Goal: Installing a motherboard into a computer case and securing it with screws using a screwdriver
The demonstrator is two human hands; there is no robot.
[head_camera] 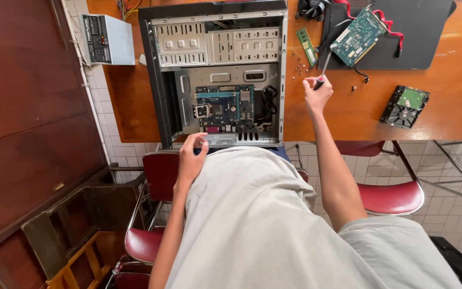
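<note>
While right hand grips screwdriver beside case edge, left hand rests half-curled, empty, at case rim.

Upper left: grey power supply unit on the tiled ledge. Top centre: black cooling fan, green memory stick just below it. Upper right: green circuit card with red cables lying on a black panel. Right: bare hard drive on the wooden table. Lower half: red chairs on tile floor
</note>
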